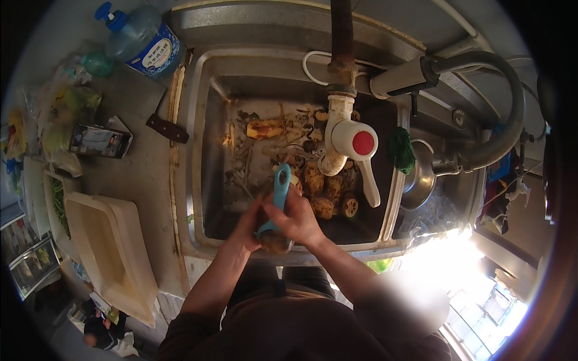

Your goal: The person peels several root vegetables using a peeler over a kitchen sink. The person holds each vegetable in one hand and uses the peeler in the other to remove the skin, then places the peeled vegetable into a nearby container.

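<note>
My right hand (300,219) grips the blue handle of a peeler (282,180), with the ring end pointing away from me. My left hand (248,225) is wrapped around a brownish piece, apparently lotus root (275,242), mostly covered by my fingers and the peeler. Both hands meet over the near edge of the metal sink (195,198). In the basin lie several muddy lotus root sections (323,207), and one cut end (350,205) shows its holes. Another yellowish section (265,128) rests farther back among peelings (246,155).
A white tap with a red cap (361,142) hangs over the basin. Left of the sink are a brown-handled knife (167,128), a cream plastic tub (113,252) and a blue-pump bottle (149,49). A green cloth or bag (402,151) sits on the divider. A person (101,331) is at lower left.
</note>
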The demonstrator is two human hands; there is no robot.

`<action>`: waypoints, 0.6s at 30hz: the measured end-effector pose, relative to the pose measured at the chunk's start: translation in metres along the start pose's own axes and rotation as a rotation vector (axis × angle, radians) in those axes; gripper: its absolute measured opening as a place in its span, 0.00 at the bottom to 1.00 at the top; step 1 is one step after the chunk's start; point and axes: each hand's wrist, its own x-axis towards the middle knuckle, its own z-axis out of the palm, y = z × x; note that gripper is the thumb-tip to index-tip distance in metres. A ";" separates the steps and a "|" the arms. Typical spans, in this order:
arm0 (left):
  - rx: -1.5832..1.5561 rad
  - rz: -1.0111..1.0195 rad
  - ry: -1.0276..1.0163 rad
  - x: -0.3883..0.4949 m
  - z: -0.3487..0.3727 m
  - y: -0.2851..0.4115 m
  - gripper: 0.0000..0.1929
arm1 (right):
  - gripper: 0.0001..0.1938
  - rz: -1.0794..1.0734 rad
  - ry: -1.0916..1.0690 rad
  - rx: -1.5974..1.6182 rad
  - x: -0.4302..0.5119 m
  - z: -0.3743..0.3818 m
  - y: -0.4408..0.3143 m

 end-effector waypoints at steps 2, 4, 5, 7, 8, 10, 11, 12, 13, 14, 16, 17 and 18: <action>0.032 0.090 -0.102 -0.003 -0.002 -0.003 0.33 | 0.09 0.001 -0.018 -0.051 0.001 0.002 -0.003; -0.081 0.128 -0.143 -0.012 0.002 -0.007 0.36 | 0.08 0.013 -0.044 0.062 -0.003 0.006 -0.005; -0.166 0.152 -0.191 -0.009 0.003 -0.013 0.37 | 0.08 0.020 -0.058 0.119 -0.005 0.009 -0.006; -0.331 0.196 -0.303 0.000 -0.004 -0.027 0.39 | 0.08 -0.030 -0.018 -0.008 -0.011 0.018 -0.004; -0.319 0.200 -0.265 0.004 -0.007 -0.031 0.39 | 0.09 -0.070 0.008 -0.093 -0.011 0.019 0.001; -0.291 0.221 -0.150 0.003 -0.001 -0.034 0.39 | 0.11 -0.040 0.003 -0.283 -0.008 0.016 0.000; -0.273 0.235 -0.082 0.001 0.004 -0.033 0.39 | 0.11 -0.001 -0.024 -0.277 0.001 0.011 0.004; -0.312 0.143 -0.195 -0.002 -0.003 -0.035 0.39 | 0.11 0.038 -0.056 -0.270 0.013 0.006 0.014; -0.344 0.045 -0.314 -0.006 -0.014 -0.034 0.39 | 0.11 0.075 -0.079 -0.262 0.028 -0.003 0.019; -0.374 -0.050 -0.432 -0.009 -0.021 -0.033 0.39 | 0.12 0.227 0.047 -0.125 0.047 -0.017 0.020; -0.316 -0.080 -0.351 -0.008 -0.017 -0.036 0.43 | 0.14 0.378 0.355 -0.346 0.084 -0.083 0.074; -0.279 -0.109 -0.308 -0.007 -0.015 -0.038 0.45 | 0.15 0.386 0.528 -0.699 0.094 -0.120 0.122; -0.341 -0.123 -0.296 -0.009 -0.016 -0.036 0.44 | 0.15 0.301 0.613 -0.488 0.092 -0.123 0.115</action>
